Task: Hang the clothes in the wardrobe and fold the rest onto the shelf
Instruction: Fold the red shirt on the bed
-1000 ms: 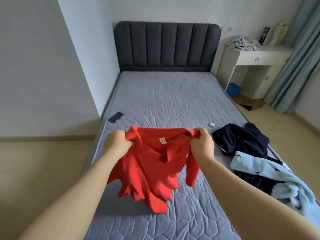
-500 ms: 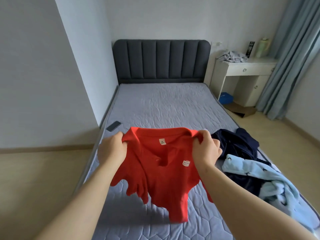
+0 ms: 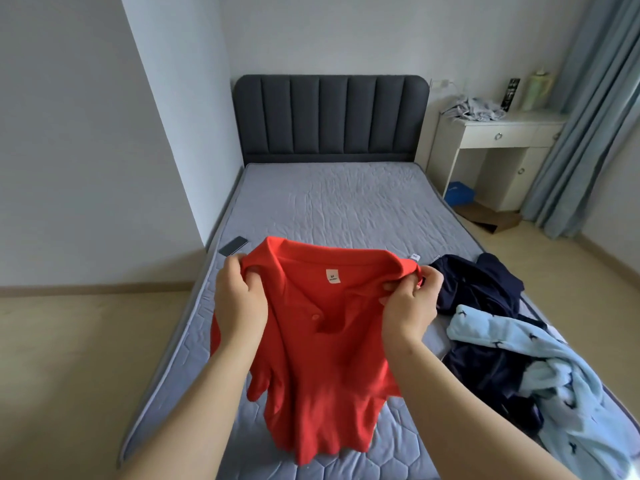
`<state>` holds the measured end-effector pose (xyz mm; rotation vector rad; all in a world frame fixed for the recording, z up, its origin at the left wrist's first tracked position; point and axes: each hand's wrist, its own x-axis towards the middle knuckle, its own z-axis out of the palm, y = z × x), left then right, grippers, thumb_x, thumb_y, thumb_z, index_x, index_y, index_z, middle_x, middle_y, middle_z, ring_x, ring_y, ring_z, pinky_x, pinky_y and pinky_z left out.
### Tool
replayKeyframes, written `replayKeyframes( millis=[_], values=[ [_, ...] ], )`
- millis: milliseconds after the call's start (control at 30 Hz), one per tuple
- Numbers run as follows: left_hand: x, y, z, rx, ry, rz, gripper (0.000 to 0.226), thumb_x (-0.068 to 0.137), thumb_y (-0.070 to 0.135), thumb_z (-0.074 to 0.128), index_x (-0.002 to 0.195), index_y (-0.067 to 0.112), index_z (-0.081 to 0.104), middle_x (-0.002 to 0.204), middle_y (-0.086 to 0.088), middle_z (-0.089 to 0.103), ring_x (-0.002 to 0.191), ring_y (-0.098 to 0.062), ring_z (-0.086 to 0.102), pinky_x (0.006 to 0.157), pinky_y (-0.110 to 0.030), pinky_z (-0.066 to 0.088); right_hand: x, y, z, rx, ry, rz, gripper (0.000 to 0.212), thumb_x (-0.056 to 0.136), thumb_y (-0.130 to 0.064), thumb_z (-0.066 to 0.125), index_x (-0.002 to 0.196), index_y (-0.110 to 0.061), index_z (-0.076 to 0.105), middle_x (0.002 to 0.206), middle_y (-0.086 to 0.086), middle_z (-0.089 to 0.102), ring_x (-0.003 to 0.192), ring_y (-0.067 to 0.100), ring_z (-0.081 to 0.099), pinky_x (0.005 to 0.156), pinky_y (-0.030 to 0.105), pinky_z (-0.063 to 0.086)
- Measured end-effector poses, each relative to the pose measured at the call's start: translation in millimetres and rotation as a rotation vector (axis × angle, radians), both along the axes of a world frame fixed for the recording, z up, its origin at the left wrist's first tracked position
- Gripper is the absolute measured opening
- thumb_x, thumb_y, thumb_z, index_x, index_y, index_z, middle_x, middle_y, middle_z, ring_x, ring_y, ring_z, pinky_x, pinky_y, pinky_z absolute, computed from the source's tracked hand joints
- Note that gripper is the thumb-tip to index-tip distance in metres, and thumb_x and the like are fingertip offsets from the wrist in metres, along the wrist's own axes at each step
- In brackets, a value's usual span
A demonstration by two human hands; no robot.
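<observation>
A red polo shirt (image 3: 322, 358) hangs in the air above the foot of the bed, its collar and inner label facing me. My left hand (image 3: 239, 303) grips its left shoulder and my right hand (image 3: 408, 306) pinches its right shoulder, holding the collar spread. Its hem droops down to the mattress (image 3: 332, 202). To the right on the bed lie a dark navy garment (image 3: 481, 289) and a light blue patterned garment (image 3: 561, 375), both crumpled in a heap.
A dark phone (image 3: 233, 245) lies at the mattress's left edge. A padded dark headboard (image 3: 329, 119) stands at the far end. A white desk (image 3: 498, 147) with crumpled cloth and a bottle is at the right, beside blue curtains (image 3: 588, 116). Wooden floor (image 3: 86, 358) lies on the left.
Both hands have lifted the red shirt higher and spread its shoulders wider, so the collar now opens toward me. The view has tilted up a little.
</observation>
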<state>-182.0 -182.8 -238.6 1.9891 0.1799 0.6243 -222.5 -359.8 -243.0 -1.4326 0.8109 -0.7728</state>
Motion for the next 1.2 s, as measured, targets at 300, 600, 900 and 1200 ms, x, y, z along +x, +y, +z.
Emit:
replayKeyframes(
  millis=[300,600,900,1200],
  values=[
    [15,-8,35,-0.101,-0.417,0.134,0.019,0.079,0.010,0.046,0.093,0.002,0.057,0.087,0.001,0.050,0.078,-0.002,0.039,0.073,-0.017,0.029,29,0,32,-0.046,-0.376,-0.023,0.022,0.092,-0.020,0.037,0.080,-0.038,0.042,0.046,-0.006,0.059,0.040,0.008,0.054,0.042,0.023,0.046],
    [135,-16,-51,0.070,0.080,0.043,0.013,0.087,0.017,0.051,0.098,0.013,0.056,0.098,-0.007,0.061,0.092,-0.027,0.053,0.067,-0.027,0.028,128,-11,-55,-0.162,-0.021,0.021,0.021,0.095,-0.026,0.041,0.076,-0.036,0.041,0.057,-0.009,0.062,0.060,0.021,0.061,0.073,0.049,0.053],
    [352,-25,-178,0.148,0.442,-0.348,0.035,0.090,0.009,0.054,0.125,0.007,0.050,0.123,-0.015,0.057,0.114,-0.029,0.054,0.096,-0.031,0.038,325,-40,-160,-0.362,0.358,0.416,0.031,0.100,-0.025,0.036,0.129,-0.022,0.045,0.129,0.003,0.056,0.119,0.022,0.051,0.087,0.022,0.034],
    [389,-55,-289,0.299,0.738,-0.770,0.066,0.086,-0.003,0.053,0.145,0.008,0.025,0.150,-0.012,0.029,0.136,-0.021,0.031,0.108,-0.020,0.019,363,-45,-271,-0.428,0.633,0.757,0.059,0.097,-0.020,0.041,0.150,-0.022,0.015,0.156,-0.004,0.018,0.143,0.014,0.020,0.115,0.044,0.021]
  ],
)
